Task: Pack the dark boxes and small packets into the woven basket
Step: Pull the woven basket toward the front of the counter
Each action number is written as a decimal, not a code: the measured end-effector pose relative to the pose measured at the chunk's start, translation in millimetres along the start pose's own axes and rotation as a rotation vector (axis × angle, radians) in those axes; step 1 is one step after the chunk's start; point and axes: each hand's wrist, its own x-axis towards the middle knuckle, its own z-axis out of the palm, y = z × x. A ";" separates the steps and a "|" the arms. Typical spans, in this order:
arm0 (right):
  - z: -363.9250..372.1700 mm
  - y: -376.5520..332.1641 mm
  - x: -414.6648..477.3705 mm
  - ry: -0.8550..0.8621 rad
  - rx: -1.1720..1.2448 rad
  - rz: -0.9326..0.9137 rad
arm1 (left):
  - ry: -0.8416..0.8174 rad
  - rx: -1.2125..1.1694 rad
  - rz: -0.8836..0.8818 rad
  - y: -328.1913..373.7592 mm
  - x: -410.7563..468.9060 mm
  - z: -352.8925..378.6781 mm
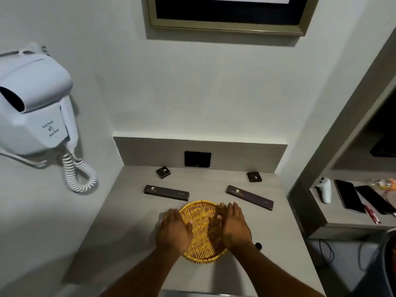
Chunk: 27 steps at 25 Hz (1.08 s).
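- Starting nearest the person, the woven basket [203, 228] sits on the grey counter [120, 228] with nothing in it, so by my reading none of the packing is done yet.
- The left hand [174, 231] lies flat over the basket's left rim, palm down and fingers spread loosely; it grips nothing, only resting on or just above the weave.
- The right hand [234, 227] mirrors it on the right rim, likewise flat and loose with nothing held. Whether the palms press on the rim or hover a little over it is hard to tell from this angle.
- A small dark round thing [258, 246] lies on the counter just beside the right wrist; it is too small to identify.
- Beyond the basket, a long dark box [166, 192] lies on the left, near the rim but apart from it, and a second long dark box [249, 197] lies slanted on the right, also apart.
- Farther back, near the rear panel, a small dark packet [163, 172] sits on the left and another small packet [254, 176] on the right, well apart from each other.
- All four pieces are left to go in: the two long boxes are closest to the hands, the packets a longer reach.
- On the left wall hangs a hair dryer [32, 103].
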 end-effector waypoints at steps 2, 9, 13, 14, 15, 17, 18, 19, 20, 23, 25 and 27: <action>-5.9 -3.4 15.4 0.052 0.078 0.087 | 0.022 -0.143 -0.190 0.2 3.0 -11.7; -18.0 -5.5 56.2 -0.019 0.148 0.268 | -0.130 -0.707 -0.499 -23.5 17.1 -16.0; -23.1 -3.8 59.5 0.001 0.214 0.371 | -0.163 -0.765 -0.462 -24.7 31.8 -14.9; -21.6 0.2 56.2 0.012 0.230 0.407 | -0.135 -0.742 -0.418 -26.0 37.4 -16.5; -18.8 5.0 51.6 0.021 0.250 0.439 | -0.105 -0.704 -0.375 -26.1 41.9 -18.0; -13.4 12.6 41.1 0.021 0.301 0.494 | -0.072 -0.668 -0.332 -22.8 47.3 -20.4; -11.2 15.0 37.9 0.016 0.318 0.506 | -0.065 -0.660 -0.320 -20.9 48.0 -20.7; -9.5 17.1 37.4 0.016 0.330 0.509 | -0.060 -0.652 -0.312 -18.4 49.0 -20.6; -9.6 17.8 37.3 0.013 0.335 0.508 | -0.058 -0.647 -0.304 -17.9 50.2 -19.8; -9.6 18.0 38.9 -0.002 0.330 0.499 | -0.065 -0.615 -0.280 -20.4 53.4 -17.7; -11.1 20.1 40.3 -0.037 0.300 0.505 | -0.073 -0.583 -0.277 -20.4 54.9 -19.2; -21.1 28.0 47.1 -0.079 0.221 0.453 | -0.052 -0.457 -0.221 -22.8 63.4 -27.1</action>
